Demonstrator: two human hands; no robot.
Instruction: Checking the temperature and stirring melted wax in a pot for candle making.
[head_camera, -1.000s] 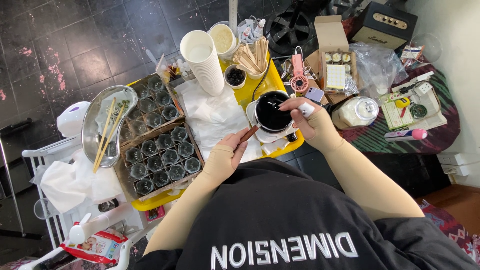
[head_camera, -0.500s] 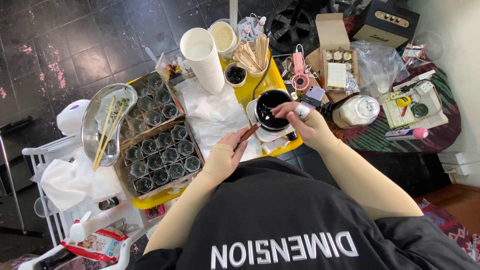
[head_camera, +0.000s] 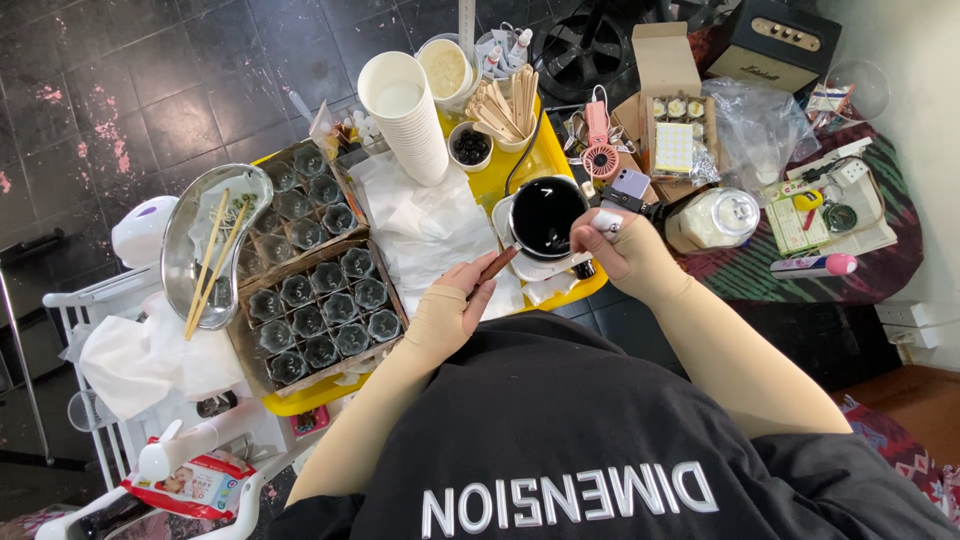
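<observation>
Stick (head_camera: 496, 267) pinched in left hand (head_camera: 452, 305), long axis aimed up-right at black pot (head_camera: 547, 216) | right hand (head_camera: 610, 243) nearer, clasping pot handle | yellow tray (head_camera: 556, 162) beneath

A yellow tray (head_camera: 560, 160) carries cups (head_camera: 405, 115), tissue (head_camera: 425, 225) — and boxed small jars (head_camera: 310, 300).

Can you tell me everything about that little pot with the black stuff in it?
The small round black pot holds a dark, shiny liquid that fills it nearly to the rim. It stands upright on a white saucer on the yellow tray. The right hand grips a part at its side, perhaps a handle, mostly hidden. The left hand holds a brown wooden stick whose tip points at the pot's near edge.
</observation>
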